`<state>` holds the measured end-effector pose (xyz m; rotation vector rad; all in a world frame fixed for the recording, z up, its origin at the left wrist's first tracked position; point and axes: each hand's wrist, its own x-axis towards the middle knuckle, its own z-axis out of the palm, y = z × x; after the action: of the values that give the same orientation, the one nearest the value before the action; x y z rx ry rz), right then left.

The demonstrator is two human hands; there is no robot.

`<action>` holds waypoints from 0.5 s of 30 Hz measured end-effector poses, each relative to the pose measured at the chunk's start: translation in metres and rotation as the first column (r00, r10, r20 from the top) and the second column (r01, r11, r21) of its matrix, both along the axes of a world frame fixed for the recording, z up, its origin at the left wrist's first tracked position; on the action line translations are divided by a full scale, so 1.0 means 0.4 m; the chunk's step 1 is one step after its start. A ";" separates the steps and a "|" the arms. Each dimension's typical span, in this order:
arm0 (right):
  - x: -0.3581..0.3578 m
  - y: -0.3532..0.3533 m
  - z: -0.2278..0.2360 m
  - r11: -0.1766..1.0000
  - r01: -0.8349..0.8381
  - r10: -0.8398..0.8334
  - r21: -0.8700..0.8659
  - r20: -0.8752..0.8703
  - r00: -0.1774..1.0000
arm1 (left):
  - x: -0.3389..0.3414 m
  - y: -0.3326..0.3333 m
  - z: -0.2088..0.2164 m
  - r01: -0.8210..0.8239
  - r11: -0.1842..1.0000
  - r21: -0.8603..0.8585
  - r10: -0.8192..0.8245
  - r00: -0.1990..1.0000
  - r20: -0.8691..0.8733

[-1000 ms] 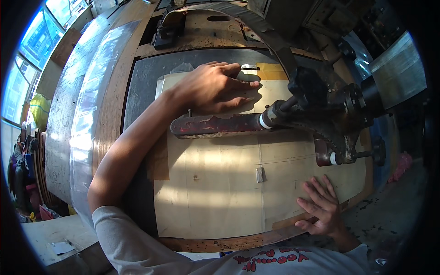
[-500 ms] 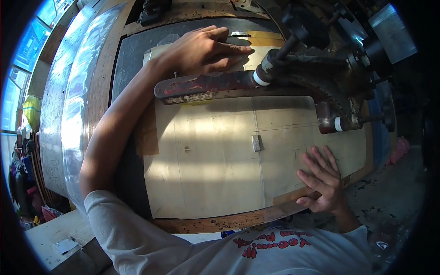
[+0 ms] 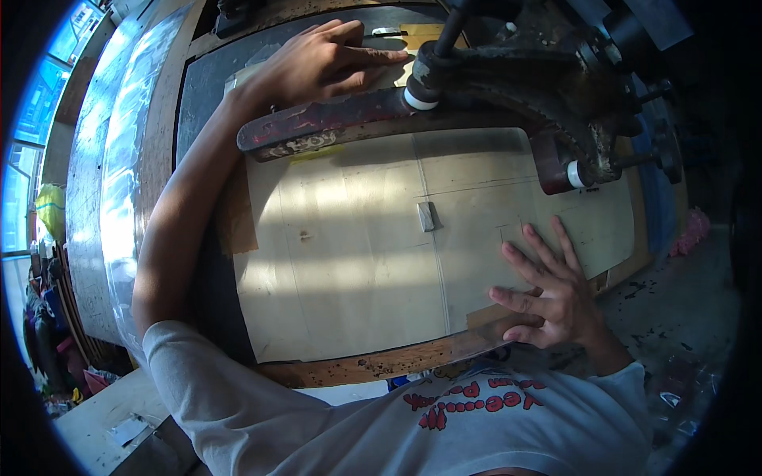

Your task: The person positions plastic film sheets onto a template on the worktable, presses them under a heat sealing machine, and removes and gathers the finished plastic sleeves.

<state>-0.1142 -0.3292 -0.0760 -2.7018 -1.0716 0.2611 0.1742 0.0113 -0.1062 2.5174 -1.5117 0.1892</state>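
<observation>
A large cream sheet with thin ruled lines covers the board in front of me. Over its far part runs a dark red metal bar with worn paint, part of a clamp-like machine arm. Behind that bar lies my left hand, index finger stretched to the right near brown tape, other fingers loosely bent; it grips nothing I can see. My right hand rests on the sheet's near right part, fingers spread, beside another tape strip. A small pale block sits mid-sheet.
At the right the machine arm carries dark knobs and white collars. Clear plastic sheeting drapes along the left side. A wooden edge borders the board nearest me. Something pink lies at the far right.
The whole scene has shifted slightly left and up in the picture. My right hand's fingers are spread wider on the sheet. My left hand keeps its place behind the bar.
</observation>
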 end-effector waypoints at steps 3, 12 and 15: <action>0.004 0.007 0.005 1.000 -0.009 0.009 0.013 0.007 1.000 | 0.035 0.028 -0.039 0.153 0.978 -0.140 -0.122 0.970 0.209; -0.002 0.006 -0.003 0.997 0.035 -0.037 0.068 0.038 0.999 | 0.012 0.019 0.001 0.143 0.989 -0.048 -0.136 0.983 0.126; -0.002 0.007 -0.002 0.997 0.038 -0.041 0.073 0.041 0.998 | -0.012 0.009 0.022 0.171 0.982 -0.081 -0.169 0.985 0.028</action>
<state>-0.1148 -0.3263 -0.0770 -2.6718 -1.0180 0.1564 0.1694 0.0150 -0.0973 2.3156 -1.6812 0.2480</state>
